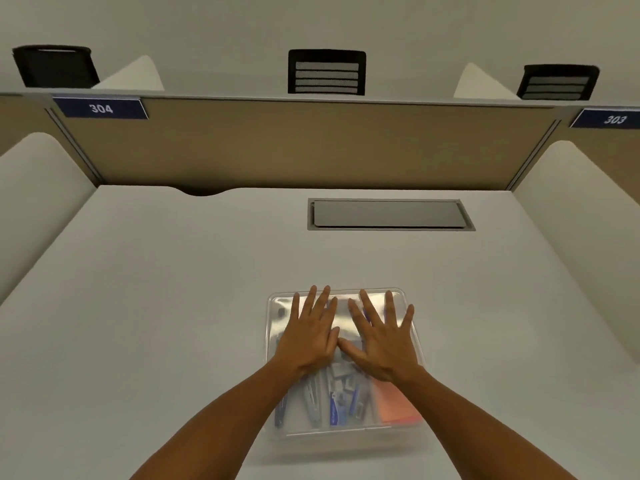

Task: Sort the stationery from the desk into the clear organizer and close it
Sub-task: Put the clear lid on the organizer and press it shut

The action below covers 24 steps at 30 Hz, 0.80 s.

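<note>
The clear organizer lies on the white desk near its front edge, with its transparent lid down over it. Through the lid I see blue and grey pens, small grey clips and an orange pad in separate compartments. My left hand rests flat on the lid's far left half, fingers spread. Beside it, my right hand lies flat on the far right half, thumbs nearly touching. Neither hand holds anything.
A grey cable hatch is set into the desk behind the organizer. A tan partition with signs 304 and 303 closes the back; white side panels flank the desk. Black chairs stand beyond.
</note>
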Each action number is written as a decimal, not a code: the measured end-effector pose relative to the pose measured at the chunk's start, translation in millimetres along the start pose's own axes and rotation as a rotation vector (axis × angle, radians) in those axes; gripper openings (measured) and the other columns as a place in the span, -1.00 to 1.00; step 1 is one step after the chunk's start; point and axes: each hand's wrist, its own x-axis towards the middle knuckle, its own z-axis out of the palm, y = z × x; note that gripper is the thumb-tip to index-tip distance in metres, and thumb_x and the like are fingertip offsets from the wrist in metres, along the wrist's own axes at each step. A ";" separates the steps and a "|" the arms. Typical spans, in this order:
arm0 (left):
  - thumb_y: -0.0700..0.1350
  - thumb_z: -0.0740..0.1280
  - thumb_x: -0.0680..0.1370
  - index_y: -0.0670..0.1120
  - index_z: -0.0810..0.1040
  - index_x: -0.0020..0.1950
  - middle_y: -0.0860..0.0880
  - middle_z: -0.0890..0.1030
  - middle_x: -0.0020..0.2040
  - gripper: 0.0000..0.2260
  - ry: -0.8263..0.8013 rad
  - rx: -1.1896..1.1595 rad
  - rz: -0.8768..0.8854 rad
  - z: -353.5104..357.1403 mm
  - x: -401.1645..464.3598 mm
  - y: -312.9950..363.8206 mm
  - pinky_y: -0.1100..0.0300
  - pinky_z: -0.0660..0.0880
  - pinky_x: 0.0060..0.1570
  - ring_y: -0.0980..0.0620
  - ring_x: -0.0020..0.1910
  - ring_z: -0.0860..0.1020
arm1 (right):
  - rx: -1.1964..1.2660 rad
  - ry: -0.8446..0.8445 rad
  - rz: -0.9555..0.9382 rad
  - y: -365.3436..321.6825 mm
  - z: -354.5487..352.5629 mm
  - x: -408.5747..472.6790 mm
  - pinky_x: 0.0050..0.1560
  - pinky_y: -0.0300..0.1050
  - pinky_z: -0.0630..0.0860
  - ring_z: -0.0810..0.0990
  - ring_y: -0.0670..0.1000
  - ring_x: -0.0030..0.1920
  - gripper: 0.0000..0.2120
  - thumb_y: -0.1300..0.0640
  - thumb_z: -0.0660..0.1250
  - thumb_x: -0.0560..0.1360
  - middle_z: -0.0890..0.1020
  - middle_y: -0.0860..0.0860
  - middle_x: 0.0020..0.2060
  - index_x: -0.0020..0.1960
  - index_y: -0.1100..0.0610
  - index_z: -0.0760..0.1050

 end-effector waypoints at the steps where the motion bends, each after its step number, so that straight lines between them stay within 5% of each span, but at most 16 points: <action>1: 0.23 -0.24 0.57 0.03 -0.12 0.58 -0.01 -0.19 0.58 -0.40 -0.008 0.017 0.004 -0.7 0.1 -0.4 -0.19 -0.20 0.48 -0.08 0.55 -0.26 | 0.011 -0.017 0.006 -0.6 -0.2 -0.4 0.36 0.54 -0.20 -0.18 0.26 0.55 -0.19 -0.54 -0.13 0.44 -0.09 -0.07 0.58 0.57 -0.18 -0.09; 6: 0.20 -0.12 0.62 0.02 -0.02 0.58 -0.07 -0.09 0.59 -0.44 -0.020 -0.028 -0.062 -8.9 -2.0 5.2 -0.10 -0.16 0.51 -0.14 0.56 -0.14 | 0.053 -0.077 -0.009 9.5 -6.5 2.1 0.38 0.41 -0.41 -0.38 0.19 0.52 -0.12 -0.59 -0.23 0.35 -0.30 -0.08 0.54 0.56 -0.21 -0.25; 12: 0.26 -0.04 0.59 0.03 0.14 0.55 -0.04 0.00 0.59 -0.42 0.026 -0.169 -0.238 -11.0 -42.4 12.7 -0.08 -0.12 0.50 -0.11 0.57 -0.06 | 0.151 -0.004 -0.011 32.3 0.3 -33.6 0.49 0.17 -0.34 -0.27 0.12 0.56 -0.08 -0.58 -0.33 0.36 -0.23 -0.03 0.56 0.57 -0.09 -0.25; 16: 0.41 -0.20 0.49 0.10 0.02 0.57 0.01 -0.01 0.59 -0.29 0.082 -0.120 -0.268 8.7 -80.0 10.5 -0.16 -0.21 0.46 -0.09 0.57 -0.07 | 0.111 0.032 -0.008 34.7 13.9 -60.7 0.52 0.17 -0.29 -0.26 0.11 0.56 -0.12 -0.55 -0.28 0.43 -0.21 -0.01 0.55 0.57 -0.03 -0.24; 24: 0.42 -0.08 0.53 0.11 -0.07 0.58 -0.01 -0.06 0.58 -0.30 0.101 -0.005 -0.244 24.4 -90.2 0.3 -0.20 -0.14 0.47 -0.11 0.56 -0.08 | 0.120 0.050 0.004 27.0 19.2 -62.4 0.54 0.16 -0.20 -0.30 0.08 0.55 -0.12 -0.52 -0.25 0.45 -0.23 0.01 0.56 0.58 -0.01 -0.24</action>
